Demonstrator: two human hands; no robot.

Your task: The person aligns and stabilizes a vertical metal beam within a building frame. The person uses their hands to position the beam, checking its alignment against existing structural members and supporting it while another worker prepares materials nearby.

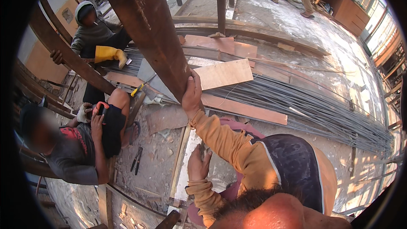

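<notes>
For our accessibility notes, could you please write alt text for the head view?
A person's right hand holds a large brown beam and their left hand is open; grey rods lie beyond, with a hooded co-worker and another co-worker at left.

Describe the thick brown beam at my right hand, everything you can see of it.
The beam is long, straight and squared, dark reddish-brown, with pale scuffs; whether it is wood or rusted metal is unclear. Two long faces meet at an edge. It slants across the view from the top edge, left of centre, down to the right hand, which lies against its lower end; whether that hand grips or only braces it cannot be told. The upper end is out of frame.
</notes>
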